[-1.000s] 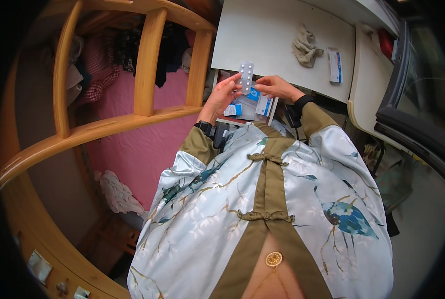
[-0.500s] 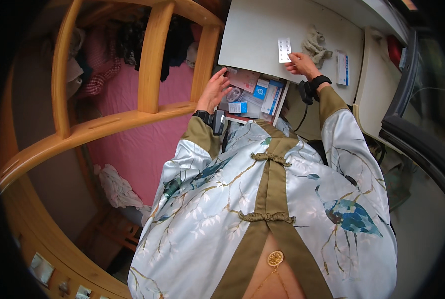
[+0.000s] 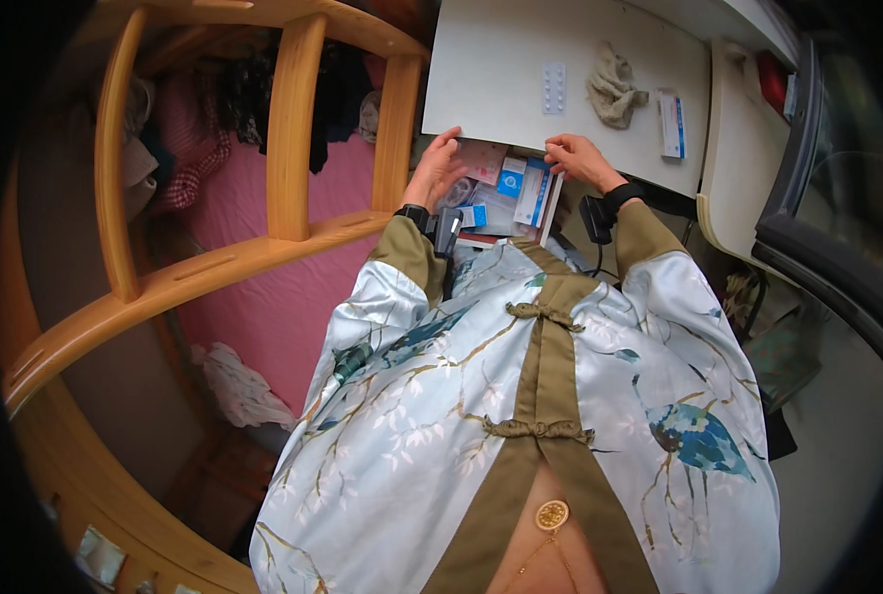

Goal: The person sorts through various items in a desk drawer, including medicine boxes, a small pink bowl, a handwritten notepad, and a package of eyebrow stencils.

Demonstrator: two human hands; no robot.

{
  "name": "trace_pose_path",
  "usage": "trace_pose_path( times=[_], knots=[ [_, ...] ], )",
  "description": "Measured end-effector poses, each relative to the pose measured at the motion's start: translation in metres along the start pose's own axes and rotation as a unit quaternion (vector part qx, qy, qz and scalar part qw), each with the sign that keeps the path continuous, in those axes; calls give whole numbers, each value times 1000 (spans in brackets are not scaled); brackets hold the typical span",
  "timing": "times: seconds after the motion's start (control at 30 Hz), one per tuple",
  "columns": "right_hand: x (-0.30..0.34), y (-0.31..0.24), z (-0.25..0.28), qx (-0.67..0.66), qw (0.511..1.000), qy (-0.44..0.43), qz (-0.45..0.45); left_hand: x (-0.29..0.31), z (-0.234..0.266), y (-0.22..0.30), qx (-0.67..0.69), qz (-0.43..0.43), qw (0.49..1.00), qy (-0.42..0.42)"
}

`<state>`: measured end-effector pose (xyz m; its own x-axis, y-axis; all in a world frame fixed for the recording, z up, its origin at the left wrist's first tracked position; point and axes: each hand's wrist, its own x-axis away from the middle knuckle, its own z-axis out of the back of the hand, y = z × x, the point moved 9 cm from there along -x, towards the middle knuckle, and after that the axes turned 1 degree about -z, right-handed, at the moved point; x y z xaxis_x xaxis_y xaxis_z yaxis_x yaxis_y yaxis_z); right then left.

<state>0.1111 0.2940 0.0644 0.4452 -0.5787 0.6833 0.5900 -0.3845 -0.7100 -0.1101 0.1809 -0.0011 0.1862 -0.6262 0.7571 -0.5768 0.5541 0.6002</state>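
Two bare hands flank an open, white-sided drawer: the left hand, fingers loosely spread and empty, at its left; the right hand, fingers slightly bent around nothing visible, at its far right corner. Contact with either edge cannot be told. A silvery-white rectangular blister pack lies flat on the smooth white desktop beyond the drawer, presumably kept within reach. Blue-and-white cardboard boxes lie inside the drawer, probably flat to suit its depth; their print is too small to read.
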Motion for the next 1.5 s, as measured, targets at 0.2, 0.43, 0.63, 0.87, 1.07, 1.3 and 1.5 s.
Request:
trace_pose_path(
  times=[0.2,0.43,0.63,0.87,1.07,1.3,1.5],
  knots=[
    [2,2,-28,11,999,-36,13,-2,5,-7,-59,21,998,-12],
    [12,4,-24,9,1000,-30,4,-2,-1,-11,-120,-12,992,36],
    [18,4,-28,14,999,-45,2,-4,16,-16,-132,5,990,42],
    [30,-52,-41,20,988,-24,149,46,15,7,-178,-97,979,-1],
    [46,-112,-54,200,922,-28,332,109,-38,82,60,-203,973,-91],
    [96,-152,-52,115,924,-74,357,124,-47,123,56,-252,965,-48],
    [98,-156,-36,82,932,-29,352,125,-61,135,24,-288,957,-30]
  ],
)
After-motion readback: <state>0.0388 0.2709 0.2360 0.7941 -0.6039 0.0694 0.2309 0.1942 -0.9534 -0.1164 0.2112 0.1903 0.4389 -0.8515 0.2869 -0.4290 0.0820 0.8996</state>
